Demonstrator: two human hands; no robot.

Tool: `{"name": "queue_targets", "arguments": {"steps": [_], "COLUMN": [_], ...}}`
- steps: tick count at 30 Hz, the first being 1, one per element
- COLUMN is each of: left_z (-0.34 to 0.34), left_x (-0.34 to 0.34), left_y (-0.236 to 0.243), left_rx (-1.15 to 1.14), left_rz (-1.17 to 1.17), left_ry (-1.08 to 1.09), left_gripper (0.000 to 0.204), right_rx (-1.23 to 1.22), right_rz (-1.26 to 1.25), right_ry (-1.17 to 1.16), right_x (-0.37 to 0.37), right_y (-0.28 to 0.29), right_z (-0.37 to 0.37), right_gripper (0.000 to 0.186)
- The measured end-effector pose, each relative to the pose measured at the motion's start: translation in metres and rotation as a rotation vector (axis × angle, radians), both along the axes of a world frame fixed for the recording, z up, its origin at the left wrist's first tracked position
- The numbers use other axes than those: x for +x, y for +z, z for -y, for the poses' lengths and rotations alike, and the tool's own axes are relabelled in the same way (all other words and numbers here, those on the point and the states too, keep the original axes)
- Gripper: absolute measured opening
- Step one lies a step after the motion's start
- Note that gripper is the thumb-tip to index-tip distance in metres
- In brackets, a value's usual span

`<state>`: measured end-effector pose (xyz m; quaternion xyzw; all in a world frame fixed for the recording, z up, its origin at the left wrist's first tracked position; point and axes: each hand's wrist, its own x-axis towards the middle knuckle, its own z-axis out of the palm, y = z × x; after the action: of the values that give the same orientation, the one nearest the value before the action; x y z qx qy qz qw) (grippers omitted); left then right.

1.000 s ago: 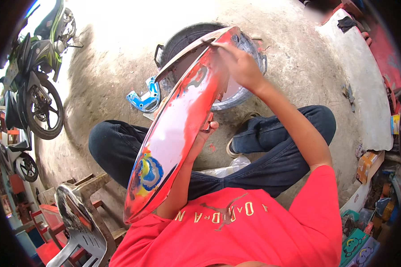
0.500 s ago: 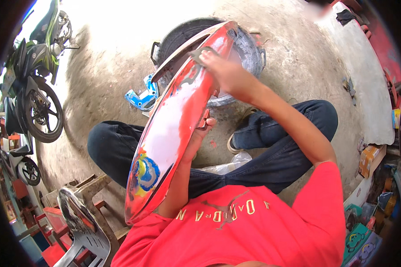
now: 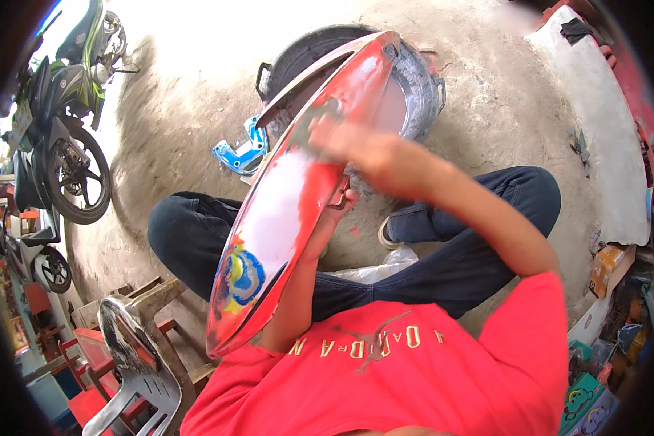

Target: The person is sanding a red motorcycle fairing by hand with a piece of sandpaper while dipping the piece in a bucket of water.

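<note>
A long red motorcycle body panel (image 3: 275, 200) lies slanted across my lap, its tip over a black basin (image 3: 298, 62). Sanded white patches and a ring of blue and yellow paint layers show on its face. From beneath, my left hand (image 3: 334, 212) grips the panel's right edge; part of it is hidden behind the panel. My right hand (image 3: 363, 151), blurred by motion, presses a grey sheet of sandpaper (image 3: 307, 131) flat on the panel's upper middle. The fingers lie over the sheet.
A blue plastic part (image 3: 241, 154) rests on the concrete floor left of the basin. Motorcycles (image 3: 69, 160) stand at the left, with a grey plastic chair (image 3: 142, 370) nearer me. Boxes (image 3: 609, 269) and clutter line the right side, beside a pale slab (image 3: 603, 131).
My right hand has slid the sandpaper down along the panel, toward me. The left hand keeps its grip on the edge. The whole view has shifted slightly.
</note>
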<state>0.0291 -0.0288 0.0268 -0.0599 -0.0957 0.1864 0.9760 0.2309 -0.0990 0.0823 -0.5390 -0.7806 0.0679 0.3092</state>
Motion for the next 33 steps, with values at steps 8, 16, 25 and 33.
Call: {"name": "queue_targets", "arguments": {"steps": [8, 16, 25, 33], "left_z": [0.01, -0.002, 0.003, 0.007], "left_x": [-0.022, -0.003, -0.003, 0.005], "left_y": [-0.035, -0.017, -0.01, -0.04], "left_rx": [-0.371, 0.169, 0.081, 0.037], "left_rz": [-0.014, 0.006, -0.3, 0.014], "left_ry": [0.101, 0.089, 0.158, 0.23], "left_gripper": [0.054, 0.051, 0.051, 0.054], "right_rx": [0.008, 0.038, 0.049, 0.027], "right_rz": [-0.019, 0.006, 0.105, 0.094], "right_ry": [0.113, 0.074, 0.02, -0.09], "right_x": [-0.059, -0.072, -0.071, -0.046], "right_y": [0.024, 0.027, 0.034, 0.021], "right_z": [0.023, 0.032, 0.041, 0.031], "right_gripper": [0.063, 0.057, 0.055, 0.051]}}
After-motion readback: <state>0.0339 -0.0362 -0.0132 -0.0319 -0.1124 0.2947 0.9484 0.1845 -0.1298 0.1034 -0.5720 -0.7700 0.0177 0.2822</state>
